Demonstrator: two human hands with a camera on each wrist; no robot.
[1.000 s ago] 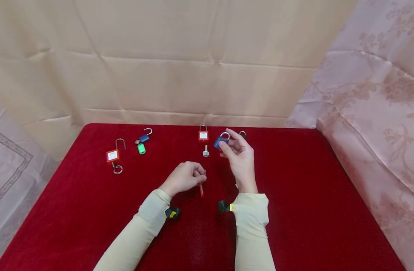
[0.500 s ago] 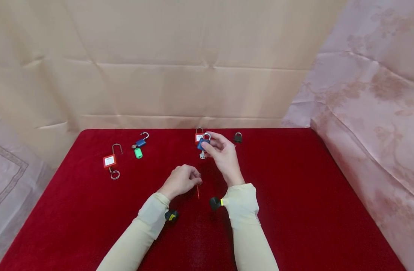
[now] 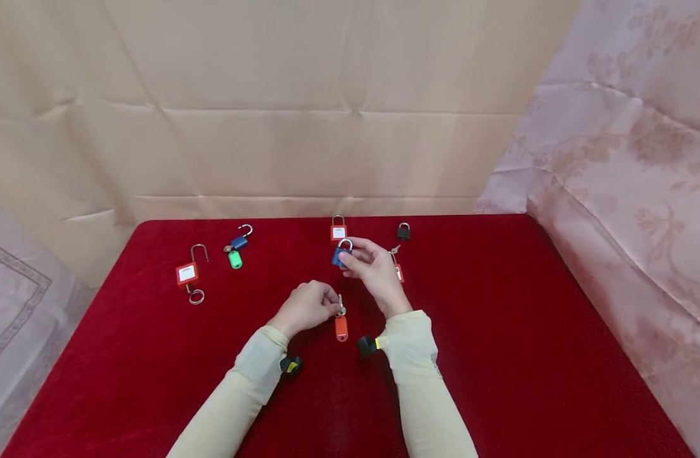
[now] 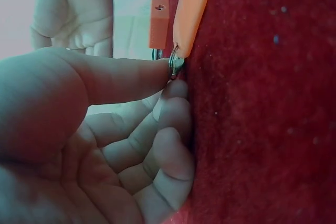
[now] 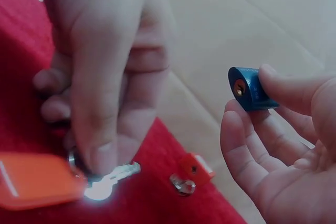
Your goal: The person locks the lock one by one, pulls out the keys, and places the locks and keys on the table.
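A red cloth (image 3: 498, 356) covers the table, and every place below is given from the red padlock (image 3: 338, 231) standing at the cloth's far edge, near the middle. The right hand (image 3: 372, 270) is raised just on the near side of that padlock, its fingertips and thumb pinching the blue padlock (image 3: 341, 253) off the cloth; the right wrist view shows the keyhole end of that blue body (image 5: 248, 88) turned toward the left hand. The left hand (image 3: 306, 307) lies nearer still to the person and slightly left of the red padlock, thumb and curled fingers pinching a silver key (image 3: 341, 304) at its ring, the blade pointing away toward the blue padlock, the orange tag (image 3: 341, 328) lying flat on the cloth below it. Far left of the red padlock lies a second red padlock (image 3: 187, 272) with its shackle open and a loose ring at its base. Between these two lies another blue padlock (image 3: 239, 241), shackle open, with a green tag (image 3: 234, 259). Right of the landmark stands a small black padlock (image 3: 404, 231), and just nearer from it a key with a small red tag (image 3: 398, 273).
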